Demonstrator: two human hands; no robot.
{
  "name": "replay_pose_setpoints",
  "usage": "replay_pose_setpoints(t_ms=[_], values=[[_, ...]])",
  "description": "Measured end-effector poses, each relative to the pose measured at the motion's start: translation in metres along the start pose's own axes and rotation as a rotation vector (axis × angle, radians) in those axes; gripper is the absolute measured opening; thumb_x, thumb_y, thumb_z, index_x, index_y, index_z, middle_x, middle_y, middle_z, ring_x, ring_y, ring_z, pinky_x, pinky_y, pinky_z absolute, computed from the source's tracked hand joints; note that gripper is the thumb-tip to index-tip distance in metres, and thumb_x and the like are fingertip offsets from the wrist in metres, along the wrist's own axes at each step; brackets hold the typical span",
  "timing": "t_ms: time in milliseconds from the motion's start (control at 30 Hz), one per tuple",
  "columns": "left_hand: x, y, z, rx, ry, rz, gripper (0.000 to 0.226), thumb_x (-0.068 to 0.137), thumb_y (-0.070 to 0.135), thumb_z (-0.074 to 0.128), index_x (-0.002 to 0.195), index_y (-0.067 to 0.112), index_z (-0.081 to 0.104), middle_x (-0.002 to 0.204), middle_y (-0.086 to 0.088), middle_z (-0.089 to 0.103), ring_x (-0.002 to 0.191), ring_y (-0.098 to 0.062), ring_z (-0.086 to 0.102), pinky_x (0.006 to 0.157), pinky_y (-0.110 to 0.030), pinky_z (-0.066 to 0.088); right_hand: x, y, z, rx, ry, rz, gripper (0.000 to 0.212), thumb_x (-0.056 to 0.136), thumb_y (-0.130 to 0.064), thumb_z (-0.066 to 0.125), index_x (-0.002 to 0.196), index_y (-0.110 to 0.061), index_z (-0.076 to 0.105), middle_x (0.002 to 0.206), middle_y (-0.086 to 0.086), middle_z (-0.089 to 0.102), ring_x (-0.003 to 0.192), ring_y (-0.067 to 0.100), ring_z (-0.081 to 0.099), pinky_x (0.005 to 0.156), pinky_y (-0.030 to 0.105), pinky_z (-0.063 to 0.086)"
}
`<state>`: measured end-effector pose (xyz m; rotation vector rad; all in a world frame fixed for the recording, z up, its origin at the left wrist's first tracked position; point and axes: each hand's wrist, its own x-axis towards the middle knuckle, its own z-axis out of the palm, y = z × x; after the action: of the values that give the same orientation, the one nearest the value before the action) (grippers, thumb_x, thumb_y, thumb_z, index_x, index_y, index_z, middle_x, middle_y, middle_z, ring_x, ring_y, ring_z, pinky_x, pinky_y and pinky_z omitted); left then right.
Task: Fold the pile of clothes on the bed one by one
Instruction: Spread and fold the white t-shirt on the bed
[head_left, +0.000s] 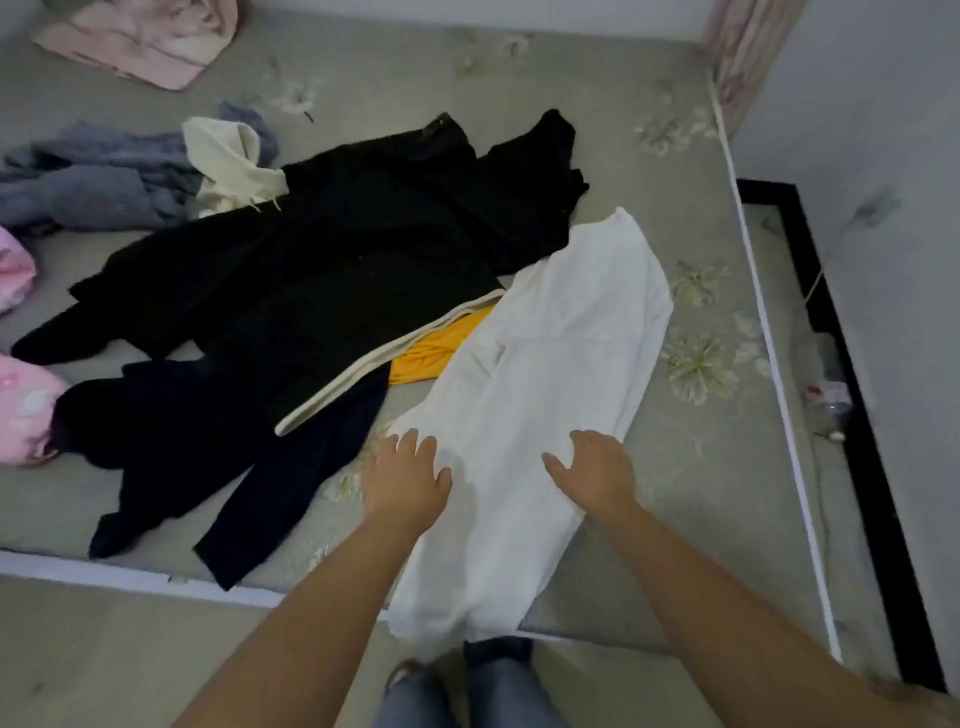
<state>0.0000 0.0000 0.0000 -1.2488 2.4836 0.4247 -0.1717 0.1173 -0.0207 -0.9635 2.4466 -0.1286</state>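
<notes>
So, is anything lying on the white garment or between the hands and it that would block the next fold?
Nothing visible does. Both the left hand and the right hand already rest flat on the white garment, whose top is bare. The black clothes and the yellow piece lie beside its left edge, not on it.

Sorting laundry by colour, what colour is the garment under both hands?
White garment, plain with no visible pattern, seen clearly in the head view.

White garment (540, 395) lies lengthwise on bed (675, 467) beside dark clothes (311, 270)
</notes>
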Motion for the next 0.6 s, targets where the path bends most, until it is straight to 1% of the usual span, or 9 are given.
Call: replay_pose_setpoints(t_ms=[100,167,233,300,333,400,467,533,600], values=[[0.041,-0.009,0.023,0.006,-0.057,-0.043,0.046,0.094,0.041,0.034,0.136,0.021,0.033,0.147,0.002,0.028,0.134,-0.021,0.024,0.103,-0.039,0.028,0.048,-0.010,0.019,0.135,-0.008,0.109,0.057,0.090,-0.044,0.048,0.128,-0.001,0.045,0.133,0.015,0.047,0.125,0.030,0.040,0.100,0.039,0.035],[0.067,-0.013,0.036,-0.017,-0.093,-0.041,0.046,0.094,0.040,0.035,0.135,0.018,0.035,0.145,-0.001,0.032,0.132,-0.023,0.027,0.102,-0.039,0.029,0.075,-0.014,0.028,0.184,-0.031,0.252,0.062,0.091,-0.045,0.046,0.138,-0.005,0.033,0.147,0.015,0.028,0.135,0.030,0.026,0.108,0.042,0.027],[0.088,-0.011,0.052,-0.079,-0.097,-0.010,0.050,0.093,0.041,0.040,0.134,0.014,0.037,0.141,-0.005,0.037,0.131,-0.025,0.030,0.102,-0.037,0.029,0.092,0.000,0.041,0.195,-0.027,0.389,0.068,0.091,-0.044,0.046,0.143,-0.007,0.021,0.152,0.015,0.013,0.140,0.030,0.015,0.112,0.044,0.021],[0.104,-0.002,0.065,-0.128,-0.081,0.034,0.053,0.091,0.044,0.045,0.133,0.011,0.039,0.135,-0.007,0.045,0.128,-0.025,0.034,0.100,-0.034,0.029,0.096,0.023,0.052,0.257,0.007,0.504,0.071,0.089,-0.038,0.053,0.142,-0.004,0.019,0.150,0.018,0.018,0.137,0.031,0.023,0.108,0.041,0.027],[0.108,0.004,0.071,-0.135,-0.097,0.052,0.053,0.091,0.044,0.046,0.132,0.011,0.039,0.130,-0.008,0.048,0.124,-0.026,0.037,0.097,-0.034,0.031,0.097,0.035,0.059,0.337,0.021,0.532,0.067,0.088,-0.032,0.056,0.139,-0.003,0.024,0.144,0.019,0.029,0.131,0.031,0.033,0.103,0.039,0.033],[0.111,0.016,0.080,-0.196,-0.153,0.071,0.049,0.092,0.035,0.047,0.133,0.009,0.036,0.122,-0.013,0.053,0.116,-0.030,0.045,0.090,-0.037,0.036,0.094,0.051,0.067,0.511,0.051,0.553,0.049,0.087,-0.017,0.058,0.129,0.001,0.038,0.126,0.020,0.050,0.113,0.030,0.051,0.087,0.029,0.040],[0.112,0.022,0.084,-0.326,-0.163,0.073,0.043,0.093,0.017,0.045,0.134,0.008,0.036,0.119,-0.016,0.055,0.111,-0.031,0.050,0.088,-0.036,0.039,0.091,0.058,0.067,0.538,0.096,0.519,0.026,0.088,-0.007,0.053,0.110,0.007,0.054,0.104,0.023,0.061,0.093,0.031,0.058,0.070,0.029,0.037],[0.112,0.019,0.080,-0.409,-0.115,0.083,0.040,0.092,0.007,0.042,0.133,0.007,0.042,0.118,-0.018,0.056,0.110,-0.031,0.051,0.085,-0.032,0.038,0.087,0.057,0.064,0.510,0.140,0.450,0.017,0.090,-0.005,0.049,0.088,0.009,0.059,0.078,0.019,0.059,0.073,0.026,0.052,0.055,0.031,0.024],[0.109,0.012,0.069,-0.417,-0.070,0.147,0.038,0.092,0.004,0.041,0.129,0.005,0.048,0.111,-0.020,0.056,0.107,-0.032,0.051,0.081,-0.031,0.036,0.082,0.048,0.054,0.492,0.161,0.402,0.024,0.092,-0.005,0.046,0.069,-0.005,0.052,0.061,0.001,0.045,0.070,0.018,0.043,0.050,0.028,0.019]])
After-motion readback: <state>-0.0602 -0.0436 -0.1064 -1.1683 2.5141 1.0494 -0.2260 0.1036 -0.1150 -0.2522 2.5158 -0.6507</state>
